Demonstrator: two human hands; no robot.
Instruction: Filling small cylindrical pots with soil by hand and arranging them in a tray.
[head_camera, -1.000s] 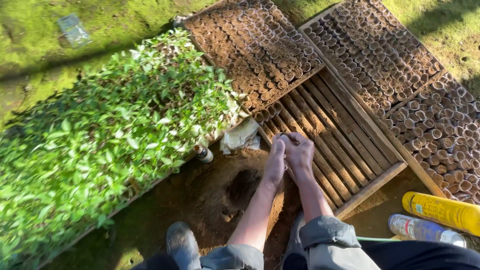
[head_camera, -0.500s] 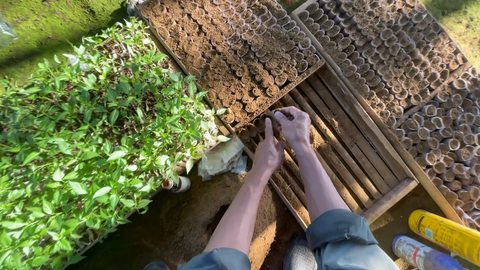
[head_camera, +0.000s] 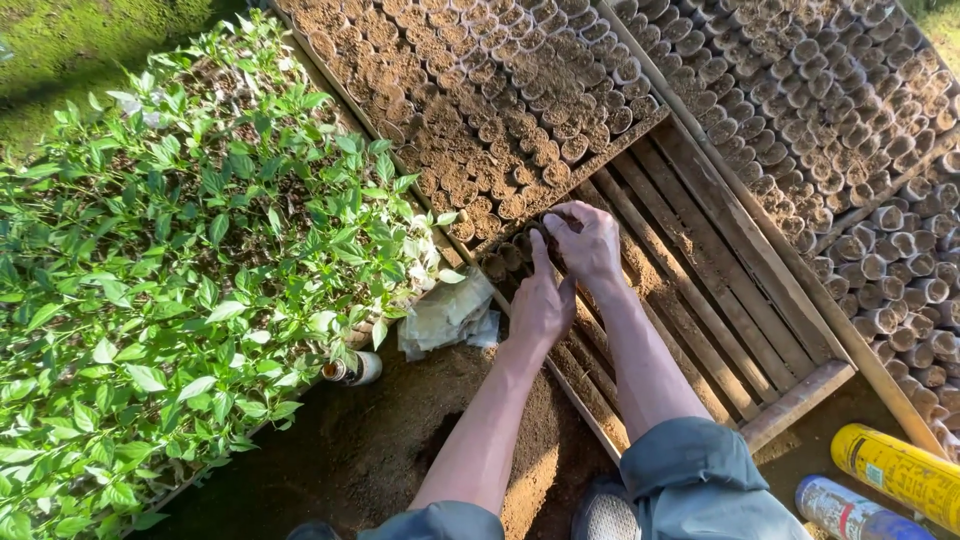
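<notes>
Outdoor nursery plot in strong, low sunlight with hard shadows. Bare brown soil forms the ground in the foreground; mossy green ground lies at upper left, partly shaded. A dense bed of leafy green seedlings fills the left side. A crumpled pale plastic bag lies on the soil just beside the bed. At lower right, a yellow canister and a blue-and-white bottle lie side by side.
</notes>
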